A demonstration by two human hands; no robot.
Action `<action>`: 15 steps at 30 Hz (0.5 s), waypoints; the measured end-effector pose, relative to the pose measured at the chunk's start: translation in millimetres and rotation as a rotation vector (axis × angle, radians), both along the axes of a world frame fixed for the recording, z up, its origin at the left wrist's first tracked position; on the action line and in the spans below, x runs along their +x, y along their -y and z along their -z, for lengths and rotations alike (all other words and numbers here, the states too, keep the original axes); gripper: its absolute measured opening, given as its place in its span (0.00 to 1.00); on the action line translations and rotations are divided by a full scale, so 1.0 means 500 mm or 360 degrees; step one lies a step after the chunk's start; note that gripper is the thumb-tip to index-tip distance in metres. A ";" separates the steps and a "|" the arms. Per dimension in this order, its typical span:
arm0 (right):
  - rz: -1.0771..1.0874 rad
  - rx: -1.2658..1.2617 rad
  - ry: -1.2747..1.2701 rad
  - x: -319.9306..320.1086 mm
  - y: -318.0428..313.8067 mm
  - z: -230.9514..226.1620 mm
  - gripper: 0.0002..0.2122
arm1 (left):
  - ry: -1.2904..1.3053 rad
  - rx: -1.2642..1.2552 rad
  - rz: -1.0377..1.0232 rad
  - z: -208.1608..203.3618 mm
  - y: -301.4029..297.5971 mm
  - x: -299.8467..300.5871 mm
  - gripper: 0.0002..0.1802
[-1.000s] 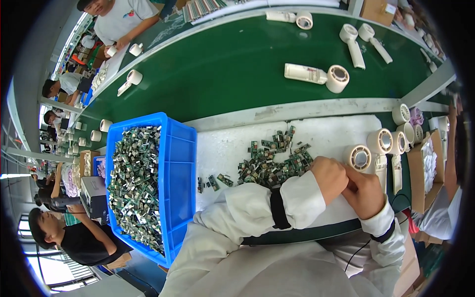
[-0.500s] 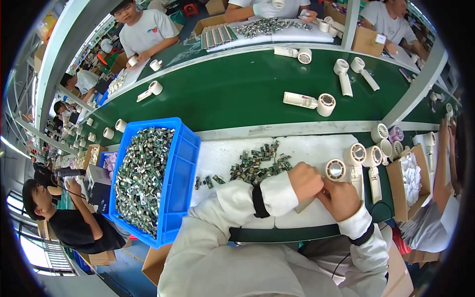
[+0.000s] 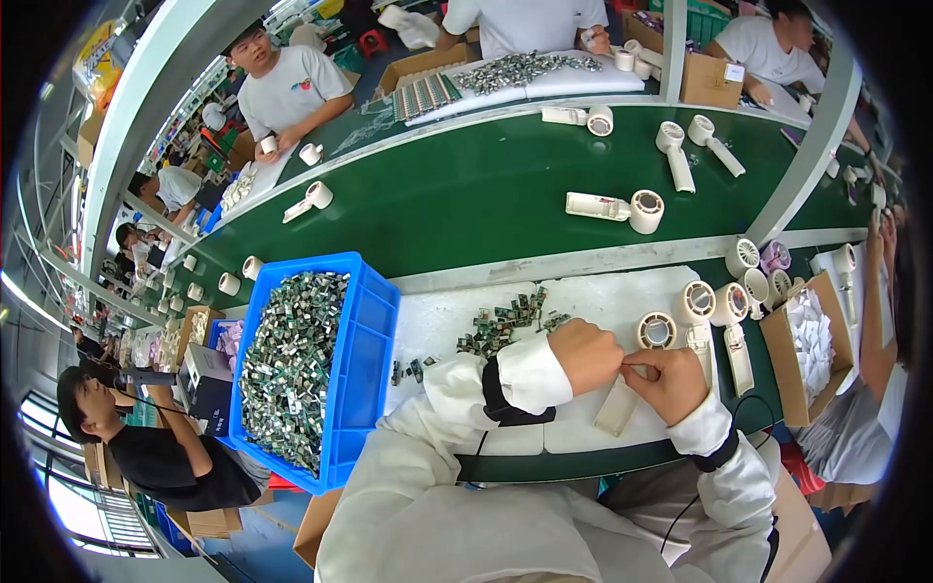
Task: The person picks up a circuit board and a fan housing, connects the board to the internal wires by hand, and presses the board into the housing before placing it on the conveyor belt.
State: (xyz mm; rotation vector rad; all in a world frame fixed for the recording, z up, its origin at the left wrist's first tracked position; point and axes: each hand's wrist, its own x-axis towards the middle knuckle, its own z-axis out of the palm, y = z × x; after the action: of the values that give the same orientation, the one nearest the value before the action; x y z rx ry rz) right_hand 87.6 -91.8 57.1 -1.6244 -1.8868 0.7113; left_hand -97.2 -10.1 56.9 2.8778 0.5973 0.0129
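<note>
My left hand (image 3: 586, 357) is closed, with its fingertips meeting those of my right hand (image 3: 671, 384). The right thumb and forefinger are pinched together; whatever sits between the two hands is too small or hidden to make out. Under and beside them lies a white handheld fan: its round head (image 3: 656, 330) shows beyond the fingers, and a pale handle part (image 3: 615, 408) sticks out below. Both hands are over the white foam work mat (image 3: 437, 306). A heap of small green circuit boards (image 3: 505, 325) lies beyond my left wrist, partly covered by my sleeve.
A blue bin (image 3: 374, 340) full of circuit boards stands at left. More white fans (image 3: 731, 306) and a cardboard box (image 3: 826, 355) of white pieces are at right. Across the green conveyor belt (image 3: 457, 204), carrying several fans, people sit at work. A metal post (image 3: 802, 155) rises at right.
My hands stay together but have shifted slightly, uncovering more of the pale handle part below them. The view has tilted a little. Across the belt, a person's gloved hand has moved left.
</note>
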 end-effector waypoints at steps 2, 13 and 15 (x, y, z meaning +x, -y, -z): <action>0.0020 -0.0040 -0.0039 -0.001 0.003 0.000 0.05 | 0.0031 -0.0062 -0.0016 -0.002 0.002 -0.006 0.10; 0.0122 0.0001 -0.0186 0.029 0.006 0.019 0.05 | 0.0287 -0.0934 -0.0196 -0.029 -0.062 -0.013 0.12; 0.0060 -0.0009 -0.0234 0.037 -0.003 0.031 0.05 | 0.0327 -0.1007 -0.0322 -0.032 -0.074 -0.015 0.14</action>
State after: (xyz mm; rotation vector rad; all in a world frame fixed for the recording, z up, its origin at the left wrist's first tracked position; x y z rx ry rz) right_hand 106.3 -90.3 41.4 -1.5626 -1.7471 0.7984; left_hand -104.5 26.7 72.8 2.1687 0.6973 0.1241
